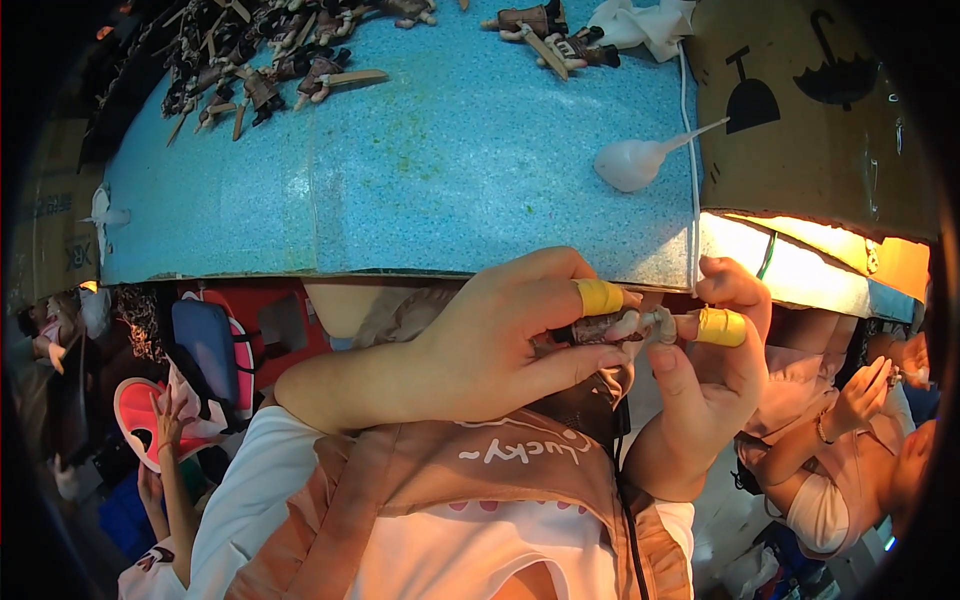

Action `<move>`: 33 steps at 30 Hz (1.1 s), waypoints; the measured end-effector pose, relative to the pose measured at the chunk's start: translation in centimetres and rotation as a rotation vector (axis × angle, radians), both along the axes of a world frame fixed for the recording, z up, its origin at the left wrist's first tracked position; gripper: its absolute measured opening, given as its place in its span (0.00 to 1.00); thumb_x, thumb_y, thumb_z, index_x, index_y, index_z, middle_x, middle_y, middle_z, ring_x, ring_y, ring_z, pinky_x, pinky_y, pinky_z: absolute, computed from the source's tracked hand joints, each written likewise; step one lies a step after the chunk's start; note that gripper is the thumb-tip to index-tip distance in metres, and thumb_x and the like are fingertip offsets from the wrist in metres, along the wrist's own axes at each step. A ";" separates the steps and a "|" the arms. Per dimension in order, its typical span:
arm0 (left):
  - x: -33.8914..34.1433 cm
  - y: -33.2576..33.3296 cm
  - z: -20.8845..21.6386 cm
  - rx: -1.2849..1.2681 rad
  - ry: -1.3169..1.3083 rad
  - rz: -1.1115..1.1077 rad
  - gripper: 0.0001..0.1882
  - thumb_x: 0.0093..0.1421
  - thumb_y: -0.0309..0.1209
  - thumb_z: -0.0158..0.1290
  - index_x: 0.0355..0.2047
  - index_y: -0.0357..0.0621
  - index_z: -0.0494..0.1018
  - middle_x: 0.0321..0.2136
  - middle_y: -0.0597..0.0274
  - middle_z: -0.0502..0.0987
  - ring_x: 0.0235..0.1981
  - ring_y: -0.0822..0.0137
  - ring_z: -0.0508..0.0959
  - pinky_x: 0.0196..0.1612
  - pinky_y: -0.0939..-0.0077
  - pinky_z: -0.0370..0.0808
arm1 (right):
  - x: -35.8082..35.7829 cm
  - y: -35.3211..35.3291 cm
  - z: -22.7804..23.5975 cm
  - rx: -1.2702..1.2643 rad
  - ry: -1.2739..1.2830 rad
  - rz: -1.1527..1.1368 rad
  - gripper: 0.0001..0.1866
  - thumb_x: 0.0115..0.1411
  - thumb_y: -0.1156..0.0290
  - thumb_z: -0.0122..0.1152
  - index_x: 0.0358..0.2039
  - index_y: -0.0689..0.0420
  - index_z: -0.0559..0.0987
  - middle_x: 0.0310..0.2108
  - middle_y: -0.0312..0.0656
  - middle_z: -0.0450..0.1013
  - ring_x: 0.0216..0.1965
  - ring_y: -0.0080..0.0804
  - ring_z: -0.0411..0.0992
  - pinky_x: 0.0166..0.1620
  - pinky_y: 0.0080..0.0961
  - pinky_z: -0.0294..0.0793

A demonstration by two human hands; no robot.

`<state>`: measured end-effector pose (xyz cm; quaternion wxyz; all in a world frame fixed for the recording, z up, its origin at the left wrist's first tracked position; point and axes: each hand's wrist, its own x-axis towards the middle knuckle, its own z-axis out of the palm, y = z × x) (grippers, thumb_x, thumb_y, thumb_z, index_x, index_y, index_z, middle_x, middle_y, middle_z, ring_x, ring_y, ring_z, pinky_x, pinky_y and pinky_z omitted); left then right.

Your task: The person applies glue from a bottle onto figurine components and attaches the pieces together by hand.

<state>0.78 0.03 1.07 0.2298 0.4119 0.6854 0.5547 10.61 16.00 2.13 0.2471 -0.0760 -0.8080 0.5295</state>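
Just in front of the table's near edge, my left hand (520,340) is closed around a small brown figurine (592,328), holding it between thumb and fingers. My right hand (715,365) pinches a small pale piece (657,322) at the figurine's right end. Whether that piece is joined to the figurine or only touches it, I cannot tell. Yellow tape wraps one finger of each hand. On the blue table top (450,190) beyond my hands lies a white squeeze bottle (628,166) with a long thin nozzle, tip pointing right.
Many similar figurines (260,90) with flat tan parts are heaped at the far left. A few more (555,40) lie at the back beside crumpled white tissue (645,25). A cardboard box (800,150) borders the right side. Other people's hands (860,400) work at far right and left.
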 end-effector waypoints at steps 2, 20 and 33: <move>0.0 0.1 0.1 -0.023 -0.011 -0.001 0.19 0.47 0.29 0.59 0.41 0.39 0.73 0.28 0.60 0.71 0.27 0.67 0.72 0.29 0.78 0.68 | 0.1 0.0 -0.3 0.006 0.006 0.021 0.12 0.37 0.76 0.68 0.26 0.58 0.76 0.37 0.43 0.64 0.43 0.38 0.62 0.49 0.36 0.62; -0.7 0.1 0.3 0.048 0.062 -0.030 0.21 0.46 0.24 0.57 0.43 0.42 0.73 0.30 0.60 0.70 0.27 0.69 0.72 0.28 0.80 0.69 | 0.5 -0.7 -1.5 -0.056 0.104 0.051 0.13 0.38 0.71 0.71 0.26 0.51 0.77 0.37 0.41 0.64 0.46 0.42 0.61 0.50 0.41 0.60; -1.5 0.1 0.3 0.107 -0.044 -0.122 0.18 0.49 0.26 0.52 0.42 0.35 0.70 0.43 0.50 0.66 0.41 0.61 0.71 0.44 0.74 0.69 | 0.4 -1.4 -1.6 0.311 0.167 -0.060 0.12 0.40 0.70 0.67 0.28 0.42 0.76 0.40 0.40 0.62 0.47 0.42 0.60 0.49 0.36 0.62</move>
